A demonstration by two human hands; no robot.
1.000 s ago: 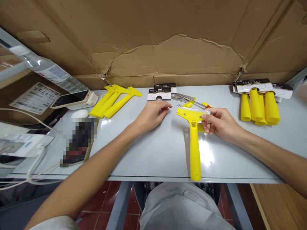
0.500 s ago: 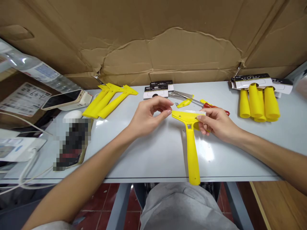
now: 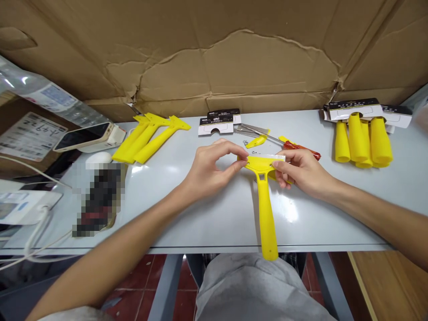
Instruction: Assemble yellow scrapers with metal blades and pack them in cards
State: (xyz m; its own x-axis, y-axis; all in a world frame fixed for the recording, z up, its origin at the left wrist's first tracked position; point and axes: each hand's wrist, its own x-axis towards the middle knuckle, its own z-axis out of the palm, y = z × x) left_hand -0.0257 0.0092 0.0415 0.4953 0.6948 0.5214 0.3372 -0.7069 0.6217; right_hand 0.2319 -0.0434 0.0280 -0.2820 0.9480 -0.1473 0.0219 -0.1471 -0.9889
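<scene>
The scraper (image 3: 267, 214) is between the left hand (image 3: 216, 169) and the right hand (image 3: 302, 169), its lower end over the front edge of the table (image 3: 200, 223). Behind it on the table lies a screwdriver (image 3: 302, 150), with two packets (image 3: 217, 127) to that tool's left. Farther left — side by side — lie three more scrapers (image 3: 158, 141), then a phone (image 3: 83, 137) with a bottle (image 3: 56, 100) behind it. At right, handles (image 3: 360, 140) lie before other packets (image 3: 354, 109). Cardboard (image 3: 214, 58) stands along the back.

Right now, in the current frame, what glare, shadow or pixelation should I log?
Head view: bright glare on the table just right of the yellow tool, a soft shadow left of its handle; head view, left side: coarse pixelation masks a dark item.
</scene>
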